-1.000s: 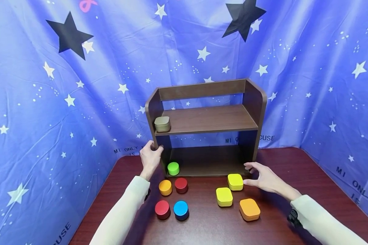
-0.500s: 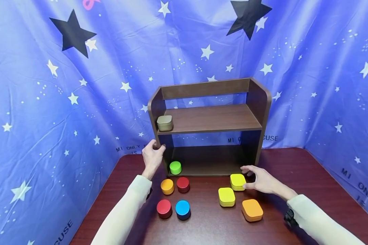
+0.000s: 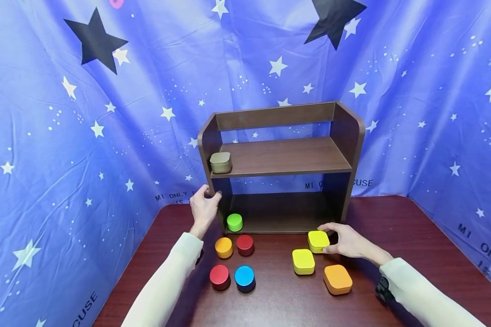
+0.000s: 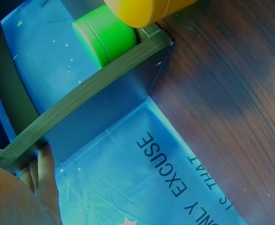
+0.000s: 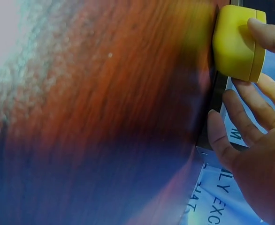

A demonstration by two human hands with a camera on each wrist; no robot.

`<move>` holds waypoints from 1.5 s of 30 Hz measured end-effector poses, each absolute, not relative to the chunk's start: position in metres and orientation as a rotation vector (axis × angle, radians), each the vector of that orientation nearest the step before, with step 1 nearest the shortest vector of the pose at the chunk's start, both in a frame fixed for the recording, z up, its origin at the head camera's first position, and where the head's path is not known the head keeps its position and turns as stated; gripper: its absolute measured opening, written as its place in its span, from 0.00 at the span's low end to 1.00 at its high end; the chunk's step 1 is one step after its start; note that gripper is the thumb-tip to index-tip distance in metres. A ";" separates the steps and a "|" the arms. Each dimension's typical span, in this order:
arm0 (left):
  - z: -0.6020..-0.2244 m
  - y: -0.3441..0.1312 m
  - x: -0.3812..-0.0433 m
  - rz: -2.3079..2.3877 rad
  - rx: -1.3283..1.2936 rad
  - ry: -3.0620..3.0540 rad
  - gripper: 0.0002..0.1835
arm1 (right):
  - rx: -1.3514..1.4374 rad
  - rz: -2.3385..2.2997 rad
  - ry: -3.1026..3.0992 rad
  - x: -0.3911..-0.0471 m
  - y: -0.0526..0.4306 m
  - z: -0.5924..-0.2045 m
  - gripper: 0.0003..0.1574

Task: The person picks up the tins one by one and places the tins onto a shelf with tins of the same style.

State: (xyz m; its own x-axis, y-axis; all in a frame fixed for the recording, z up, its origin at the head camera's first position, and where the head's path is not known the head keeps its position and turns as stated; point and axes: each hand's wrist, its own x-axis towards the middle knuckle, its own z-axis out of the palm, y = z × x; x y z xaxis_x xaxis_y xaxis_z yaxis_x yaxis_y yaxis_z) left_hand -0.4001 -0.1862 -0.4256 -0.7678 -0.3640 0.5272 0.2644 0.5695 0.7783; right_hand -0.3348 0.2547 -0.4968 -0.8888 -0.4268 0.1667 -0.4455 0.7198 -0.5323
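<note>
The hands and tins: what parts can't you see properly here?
- Right hand: its palm side against the yellow square tin is hidden by the hand's own back in the head view; the right wrist view cuts the hand off at the edge.
- Left hand: fingertips hidden behind the shelf's side panel.
- Table: blurred in the right wrist view.

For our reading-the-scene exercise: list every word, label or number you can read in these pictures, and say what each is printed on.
"ONLY EXCUSE" and "THAT", left wrist view: backdrop cloth.
"MI ONLY", cut off by the left hand: cloth.
"MI O…" and "CUSE", partly hidden behind the shelf: cloth.
"CUSE", lower left: cloth.
Right-edge and right wrist print: only parts readable.
Tins: no text visible.
</note>
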 end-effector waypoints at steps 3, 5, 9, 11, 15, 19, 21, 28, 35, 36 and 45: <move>-0.425 -0.186 -0.400 -1.207 0.078 -2.130 0.07 | 0.731 0.916 -2.875 -0.335 0.254 -0.498 0.42; -0.425 -0.186 -0.400 -1.209 0.081 -2.133 0.06 | 0.730 0.917 -2.873 -0.336 0.254 -0.499 0.42; -0.426 -0.186 -0.400 -1.205 0.082 -2.139 0.06 | 0.729 0.914 -2.878 -0.336 0.253 -0.501 0.41; -0.426 -0.186 -0.400 -1.203 0.082 -2.138 0.06 | 0.730 0.910 -2.882 -0.336 0.253 -0.501 0.41; -0.427 -0.185 -0.401 -1.203 0.083 -2.131 0.06 | 0.726 0.918 -2.889 -0.336 0.252 -0.501 0.39; -0.427 -0.185 -0.401 -1.208 0.081 -2.130 0.06 | 0.711 0.919 -2.901 -0.337 0.252 -0.500 0.37; -0.427 -0.186 -0.401 -1.213 0.078 -2.128 0.07 | 0.707 0.918 -2.902 -0.337 0.252 -0.500 0.37; -0.427 -0.186 -0.401 -1.201 0.072 -2.125 0.07 | 0.702 0.901 -2.902 -0.337 0.251 -0.500 0.36; -0.428 -0.187 -0.403 -1.204 0.059 -2.119 0.07 | 0.692 0.919 -2.883 -0.336 0.251 -0.493 0.35; -0.428 -0.187 -0.403 -1.203 0.058 -2.117 0.07 | 0.692 0.921 -2.880 -0.336 0.250 -0.492 0.35; -0.430 -0.187 -0.402 -1.206 0.060 -2.116 0.07 | 0.701 0.956 -2.846 -0.332 0.243 -0.477 0.34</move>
State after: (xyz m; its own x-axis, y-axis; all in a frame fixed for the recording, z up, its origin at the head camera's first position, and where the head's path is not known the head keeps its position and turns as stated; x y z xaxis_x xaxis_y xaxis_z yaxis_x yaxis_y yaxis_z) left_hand -0.4024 -0.1873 -0.4297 -0.7603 -0.3588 0.5415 0.2833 0.5671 0.7734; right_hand -0.3316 0.2429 -0.4766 -0.8951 -0.4010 0.1951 -0.4374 0.7045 -0.5589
